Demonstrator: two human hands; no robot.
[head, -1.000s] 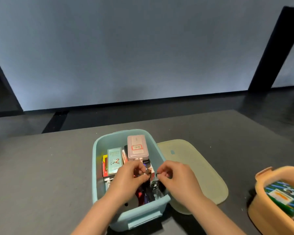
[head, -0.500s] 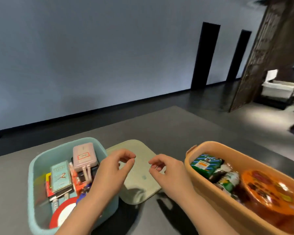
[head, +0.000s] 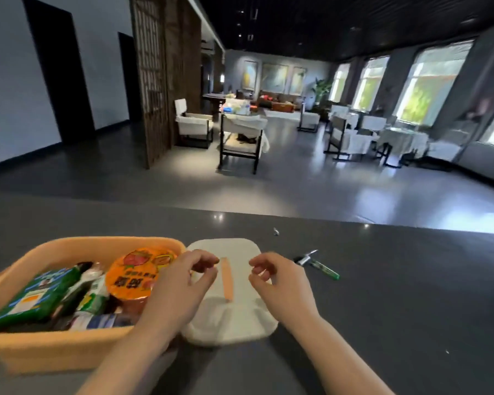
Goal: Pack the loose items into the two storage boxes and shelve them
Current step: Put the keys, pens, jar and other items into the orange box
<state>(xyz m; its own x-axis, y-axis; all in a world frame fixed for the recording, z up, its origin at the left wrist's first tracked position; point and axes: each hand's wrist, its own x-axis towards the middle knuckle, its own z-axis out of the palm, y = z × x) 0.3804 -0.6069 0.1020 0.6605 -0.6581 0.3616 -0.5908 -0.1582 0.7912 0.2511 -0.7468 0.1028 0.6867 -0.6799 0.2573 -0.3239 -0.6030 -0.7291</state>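
Observation:
An orange storage box (head: 54, 346) stands at the left on the dark table, packed with an orange noodle cup (head: 139, 272), a green packet (head: 32, 297) and other snack packs. Right beside it lies a white lid (head: 234, 315) with an orange strip across it. My left hand (head: 180, 286) hovers at the box's right rim and the lid's left side, fingers curled and apart, holding nothing. My right hand (head: 280, 280) hovers over the lid's right side, also empty. A green marker (head: 321, 267) lies loose on the table right of the lid.
A small scrap (head: 275, 231) lies near the table's far edge (head: 354, 223). Beyond the table are a glossy floor, white chairs (head: 241, 138), a wooden lattice screen (head: 154, 81) and windows on the right.
My view has swung right: the blue box and its greenish lid have left the frame, and the orange box and white lid are now in front. Both hands let go of the blue box's items and moved over.

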